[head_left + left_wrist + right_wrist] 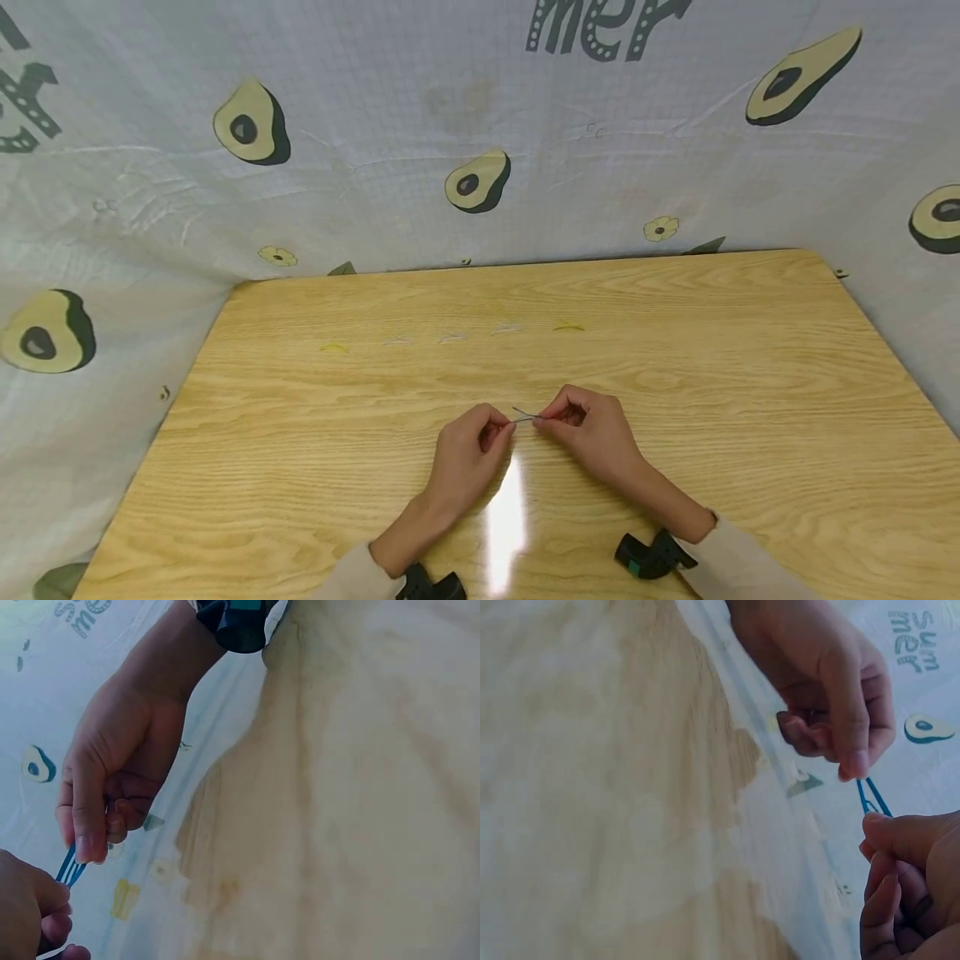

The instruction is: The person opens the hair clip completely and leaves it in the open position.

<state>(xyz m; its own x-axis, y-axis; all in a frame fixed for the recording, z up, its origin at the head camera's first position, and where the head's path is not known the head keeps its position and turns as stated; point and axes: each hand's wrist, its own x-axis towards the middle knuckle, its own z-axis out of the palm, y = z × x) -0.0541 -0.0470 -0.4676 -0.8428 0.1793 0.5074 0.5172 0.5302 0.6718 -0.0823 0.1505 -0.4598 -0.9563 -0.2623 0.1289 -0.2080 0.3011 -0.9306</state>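
In the head view a thin blue strand [528, 415] stretches between the two hands above the table. My left hand [467, 457] pinches one side of it between thumb and forefinger. From the other side, my right hand [596, 435] pinches it the same way, and a free tip sticks up near the middle. Several narrow lengths of the blue strand [72, 868] run between the fingertips in the left wrist view. They spread into a narrow V in the right wrist view. Fingertips cover the ends, and its exact kind cannot be told.
Along the back of the wooden table [712, 350] lies a row of small thin pieces, with a yellow piece [333, 347] at the left, several whitish pieces [452, 338] between and another yellow piece [568, 326] at the right. An avocado-print cloth [360, 192] hangs behind.
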